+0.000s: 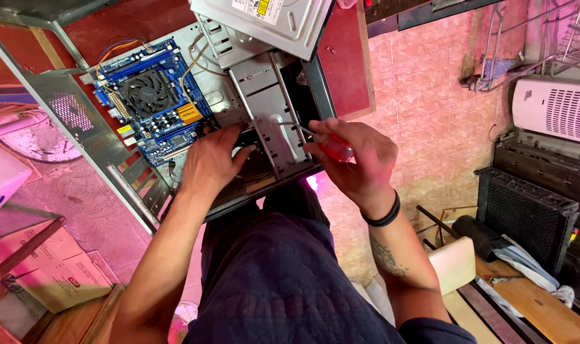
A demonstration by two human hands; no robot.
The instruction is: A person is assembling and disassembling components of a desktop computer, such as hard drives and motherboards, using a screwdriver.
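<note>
An open computer case (143,204) lies on its side in front of me, with a blue motherboard (151,105) and its black fan inside. My left hand (214,160) reaches into the case beside the grey metal drive cage (271,121), fingers curled on something dark that I cannot make out. My right hand (357,159) is closed on a red-handled screwdriver (333,150), its thin shaft pointing left at the drive cage. A grey optical drive (264,22) rests on top of the case at the far end.
Cardboard boxes (54,274) sit at the lower left. A pink tiled floor (430,108) spreads to the right, with a white appliance (554,108), a black crate (525,213) and a wooden bench (525,312). A red table edge (344,64) borders the case.
</note>
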